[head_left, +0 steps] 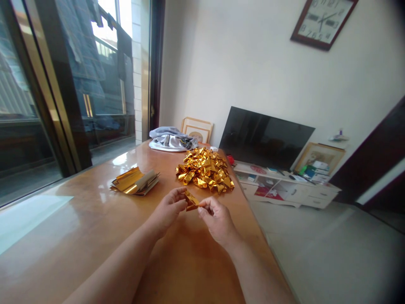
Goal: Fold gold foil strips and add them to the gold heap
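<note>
"What carries everything?"

"A glossy, honey-brown wooden table (79, 228)."

"And what lies on it?"

"Near the left edge, a flat stack of gold foil sheets (134, 181). Nearer the right edge, a heap of folded gold foil pieces (205, 171). At the far end, bundled grey-white fabric (171, 141)."

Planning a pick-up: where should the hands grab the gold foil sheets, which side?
Pinch the raised right end of the stack of gold foil sheets, from above on the near side. It lies flat and fanned on the wooden table, so that lifted end likely gives the easiest edge. The left hand, pinching a folded foil piece, is nearest.
</note>
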`<state>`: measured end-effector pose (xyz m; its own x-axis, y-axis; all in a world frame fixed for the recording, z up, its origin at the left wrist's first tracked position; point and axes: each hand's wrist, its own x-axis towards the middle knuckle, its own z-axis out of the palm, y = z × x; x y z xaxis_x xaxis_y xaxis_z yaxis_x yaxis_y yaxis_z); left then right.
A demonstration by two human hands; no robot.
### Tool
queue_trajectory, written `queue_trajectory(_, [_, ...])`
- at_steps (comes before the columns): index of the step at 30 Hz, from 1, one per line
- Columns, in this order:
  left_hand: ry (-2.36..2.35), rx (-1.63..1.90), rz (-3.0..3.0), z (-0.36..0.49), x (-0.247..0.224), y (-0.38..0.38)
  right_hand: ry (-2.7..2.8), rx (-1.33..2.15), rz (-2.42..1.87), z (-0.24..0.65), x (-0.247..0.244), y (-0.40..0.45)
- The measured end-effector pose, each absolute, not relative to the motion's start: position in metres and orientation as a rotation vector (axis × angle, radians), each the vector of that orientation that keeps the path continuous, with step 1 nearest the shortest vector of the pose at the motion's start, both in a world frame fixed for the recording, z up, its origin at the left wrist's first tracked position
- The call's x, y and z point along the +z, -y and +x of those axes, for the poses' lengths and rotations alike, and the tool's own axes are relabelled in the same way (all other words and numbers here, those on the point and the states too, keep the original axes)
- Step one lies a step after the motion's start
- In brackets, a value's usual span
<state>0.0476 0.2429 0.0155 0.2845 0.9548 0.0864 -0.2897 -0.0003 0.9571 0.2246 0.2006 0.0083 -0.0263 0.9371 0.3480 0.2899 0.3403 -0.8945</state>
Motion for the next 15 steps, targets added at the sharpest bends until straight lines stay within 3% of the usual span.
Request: queue_trajectory(15, [-0.993, 1.185, 1.734, 0.057, 0.002, -0.241, 1.651, 0.632, -1.158, 0.22, 0.014, -0.194])
